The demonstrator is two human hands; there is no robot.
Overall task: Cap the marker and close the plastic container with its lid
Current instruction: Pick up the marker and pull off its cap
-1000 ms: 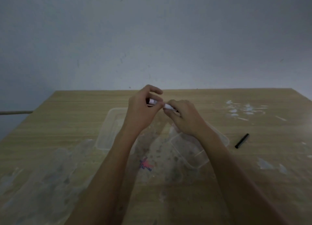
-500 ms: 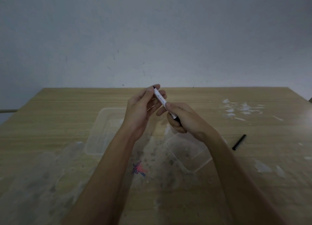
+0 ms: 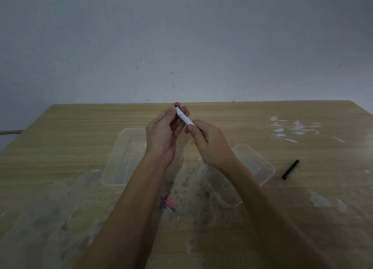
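A white marker (image 3: pixel 184 118) is held up between both hands above the wooden table (image 3: pixel 70 139). My left hand (image 3: pixel 164 135) pinches its upper end with the fingertips; my right hand (image 3: pixel 210 143) grips its lower end, which is hidden in the fist. A black marker cap (image 3: pixel 290 169) lies on the table to the right. A clear plastic container (image 3: pixel 256 165) sits under my right forearm, and a clear plastic lid (image 3: pixel 121 159) lies flat to the left, under my left wrist.
Pink and blue marker scribbles (image 3: pixel 168 203) mark the table between my forearms. White flecks (image 3: pixel 290 130) are scattered at the far right. A grey wall (image 3: pixel 181 46) rises behind the table's far edge. Dull smears cover the near table surface.
The marker has turned from lying sideways between my hands to pointing up and away. Both hands have stayed together above the container and lid.
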